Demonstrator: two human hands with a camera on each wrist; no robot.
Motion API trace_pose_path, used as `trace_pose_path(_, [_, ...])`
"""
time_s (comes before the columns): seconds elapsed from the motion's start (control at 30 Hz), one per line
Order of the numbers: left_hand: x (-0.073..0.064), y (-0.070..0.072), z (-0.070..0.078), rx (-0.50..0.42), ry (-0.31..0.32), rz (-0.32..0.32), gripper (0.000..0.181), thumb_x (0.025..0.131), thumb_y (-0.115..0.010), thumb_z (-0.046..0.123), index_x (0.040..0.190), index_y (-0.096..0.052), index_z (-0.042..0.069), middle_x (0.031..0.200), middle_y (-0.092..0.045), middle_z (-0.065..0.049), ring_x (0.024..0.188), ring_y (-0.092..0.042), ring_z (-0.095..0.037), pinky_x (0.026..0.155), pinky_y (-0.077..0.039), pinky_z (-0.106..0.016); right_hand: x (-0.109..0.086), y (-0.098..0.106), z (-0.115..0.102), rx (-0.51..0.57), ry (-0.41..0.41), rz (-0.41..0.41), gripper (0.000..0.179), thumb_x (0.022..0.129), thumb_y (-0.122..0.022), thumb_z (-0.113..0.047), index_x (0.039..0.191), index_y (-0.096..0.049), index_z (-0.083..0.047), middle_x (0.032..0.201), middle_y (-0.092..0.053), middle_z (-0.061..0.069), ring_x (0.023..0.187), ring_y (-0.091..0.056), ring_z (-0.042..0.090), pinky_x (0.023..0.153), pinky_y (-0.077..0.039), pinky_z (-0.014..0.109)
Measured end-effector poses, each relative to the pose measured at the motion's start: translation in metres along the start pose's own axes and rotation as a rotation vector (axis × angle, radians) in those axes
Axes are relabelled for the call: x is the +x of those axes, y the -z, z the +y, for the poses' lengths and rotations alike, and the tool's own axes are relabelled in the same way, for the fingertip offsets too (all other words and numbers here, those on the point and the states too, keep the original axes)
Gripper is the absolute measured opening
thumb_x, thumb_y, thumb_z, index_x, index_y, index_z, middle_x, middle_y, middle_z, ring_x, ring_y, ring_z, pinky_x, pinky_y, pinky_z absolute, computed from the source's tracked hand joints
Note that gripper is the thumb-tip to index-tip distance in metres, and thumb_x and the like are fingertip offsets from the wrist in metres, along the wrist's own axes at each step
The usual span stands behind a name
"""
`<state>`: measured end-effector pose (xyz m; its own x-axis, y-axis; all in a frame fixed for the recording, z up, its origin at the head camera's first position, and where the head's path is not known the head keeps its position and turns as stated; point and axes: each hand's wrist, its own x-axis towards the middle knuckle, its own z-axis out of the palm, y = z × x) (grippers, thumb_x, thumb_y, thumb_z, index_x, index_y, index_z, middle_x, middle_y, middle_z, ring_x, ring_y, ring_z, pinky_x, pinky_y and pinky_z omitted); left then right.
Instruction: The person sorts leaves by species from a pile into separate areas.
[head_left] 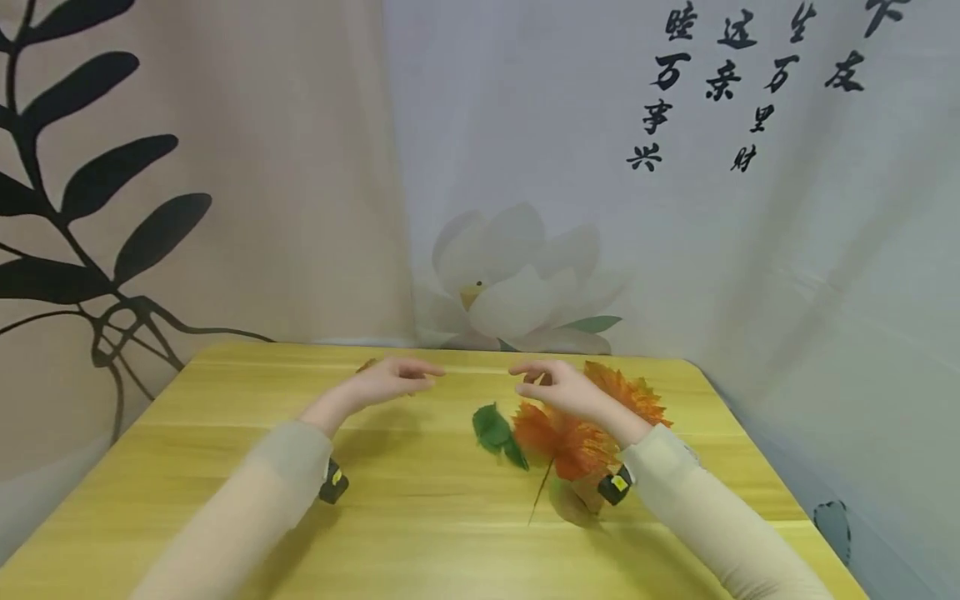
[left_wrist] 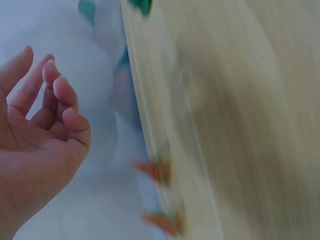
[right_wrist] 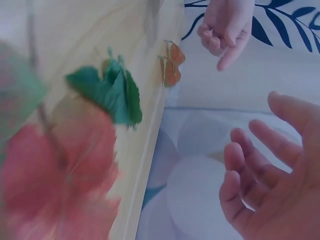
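Observation:
My left hand (head_left: 386,382) hovers above the far part of the table, fingers loosely bent and nothing in them. Facing it across a gap is my right hand (head_left: 562,388), also holding nothing, its fingers relaxed in the right wrist view. Below the right hand and forearm lie large orange-red artificial leaves (head_left: 573,446), one with a thin dark stem. Green leaves (head_left: 492,427) lie just left of them. Two small orange leaves (right_wrist: 171,72) sit near the table's far edge, mostly hidden behind the left hand in the head view.
The yellow wooden table (head_left: 420,533) ends at a printed curtain (head_left: 315,208) with a lotus, dark leaves and black writing. A pale greenish-brown leaf (head_left: 572,504) lies by the right wrist's camera (head_left: 615,485). Another camera (head_left: 333,482) is on the left wrist.

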<state>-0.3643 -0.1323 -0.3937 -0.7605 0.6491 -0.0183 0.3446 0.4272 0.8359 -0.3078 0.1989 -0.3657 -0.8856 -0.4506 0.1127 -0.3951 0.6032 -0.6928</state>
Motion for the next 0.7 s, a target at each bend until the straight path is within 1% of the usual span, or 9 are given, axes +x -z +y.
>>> trace_pose_path(0.07, [0.005, -0.015, 0.010, -0.003, -0.053, -0.066, 0.039, 0.099, -0.057, 0.024, 0.136, -0.057, 0.010, 0.137, -0.054, -0.011, 0.116, -0.054, -0.027, 0.096, -0.045, -0.048, -0.015, 0.004, 0.004, -0.008, -0.007, -0.006, 0.033, 0.095, -0.063, -0.028, 0.126, -0.064, -0.015, 0.104, -0.064, 0.002, 0.082, -0.059, 0.026, 0.068, -0.050, 0.035])
trace_pose_path(0.13, [0.009, -0.030, 0.017, -0.005, -0.100, -0.122, 0.038, 0.098, -0.059, 0.021, 0.134, -0.059, 0.009, 0.127, -0.060, -0.010, 0.106, -0.056, -0.022, 0.091, -0.047, -0.044, -0.030, 0.006, 0.008, -0.017, 0.005, -0.015, 0.032, 0.095, -0.064, -0.027, 0.124, -0.066, -0.014, 0.105, -0.066, 0.003, 0.083, -0.061, 0.023, 0.070, -0.051, 0.034])
trace_pose_path(0.2, [0.012, -0.045, 0.023, -0.018, -0.134, -0.170, 0.037, 0.096, -0.061, 0.021, 0.132, -0.060, 0.009, 0.112, -0.064, -0.006, 0.096, -0.056, -0.017, 0.086, -0.048, -0.038, -0.044, 0.007, 0.013, -0.017, 0.015, -0.034, 0.029, 0.094, -0.066, -0.025, 0.120, -0.067, -0.013, 0.106, -0.067, 0.005, 0.083, -0.061, 0.020, 0.071, -0.052, 0.033])
trace_pose_path(0.3, [0.013, -0.068, 0.033, -0.033, -0.191, -0.236, 0.038, 0.094, -0.064, 0.017, 0.130, -0.061, 0.005, 0.094, -0.062, -0.002, 0.088, -0.056, -0.015, 0.083, -0.049, -0.033, -0.065, 0.003, 0.022, 0.001, 0.022, -0.072, 0.025, 0.090, -0.071, -0.022, 0.112, -0.069, -0.011, 0.104, -0.068, 0.009, 0.083, -0.061, 0.018, 0.070, -0.052, 0.032])
trace_pose_path(0.37, [0.011, -0.083, 0.040, -0.013, -0.228, -0.268, 0.037, 0.094, -0.065, 0.015, 0.129, -0.062, 0.004, 0.091, -0.062, 0.002, 0.087, -0.057, -0.012, 0.082, -0.049, -0.030, -0.078, -0.001, 0.025, 0.017, 0.021, -0.099, 0.023, 0.087, -0.074, -0.019, 0.107, -0.069, -0.009, 0.100, -0.068, 0.009, 0.082, -0.060, 0.019, 0.068, -0.052, 0.031])
trace_pose_path(0.43, [0.008, -0.098, 0.047, 0.025, -0.263, -0.287, 0.034, 0.092, -0.066, 0.014, 0.126, -0.064, 0.005, 0.090, -0.062, 0.004, 0.086, -0.058, -0.010, 0.079, -0.049, -0.028, -0.089, -0.008, 0.029, 0.037, 0.011, -0.129, 0.022, 0.084, -0.076, -0.016, 0.103, -0.069, -0.007, 0.098, -0.067, 0.010, 0.084, -0.061, 0.021, 0.068, -0.053, 0.031])
trace_pose_path(0.5, [0.005, -0.111, 0.054, 0.083, -0.292, -0.294, 0.032, 0.091, -0.068, 0.014, 0.122, -0.067, 0.007, 0.089, -0.062, 0.008, 0.083, -0.057, -0.007, 0.075, -0.049, -0.026, -0.098, -0.015, 0.030, 0.053, -0.003, -0.154, 0.022, 0.082, -0.078, -0.015, 0.101, -0.069, -0.007, 0.096, -0.068, 0.009, 0.085, -0.062, 0.024, 0.070, -0.053, 0.031])
trace_pose_path(0.6, [0.000, -0.127, 0.061, 0.146, -0.301, -0.294, 0.029, 0.089, -0.071, 0.017, 0.117, -0.069, 0.010, 0.087, -0.062, 0.011, 0.079, -0.058, -0.003, 0.070, -0.049, -0.022, -0.104, -0.024, 0.033, 0.056, -0.005, -0.178, 0.023, 0.079, -0.080, -0.014, 0.098, -0.069, -0.007, 0.094, -0.068, 0.007, 0.086, -0.064, 0.027, 0.072, -0.053, 0.031])
trace_pose_path(0.7, [0.002, -0.145, 0.067, 0.206, -0.305, -0.291, 0.029, 0.087, -0.074, 0.021, 0.113, -0.071, 0.010, 0.083, -0.062, 0.013, 0.074, -0.058, -0.001, 0.067, -0.048, -0.020, -0.109, -0.029, 0.040, 0.018, 0.018, -0.180, 0.025, 0.077, -0.082, -0.015, 0.097, -0.069, -0.009, 0.093, -0.068, 0.003, 0.086, -0.064, 0.024, 0.073, -0.053, 0.032])
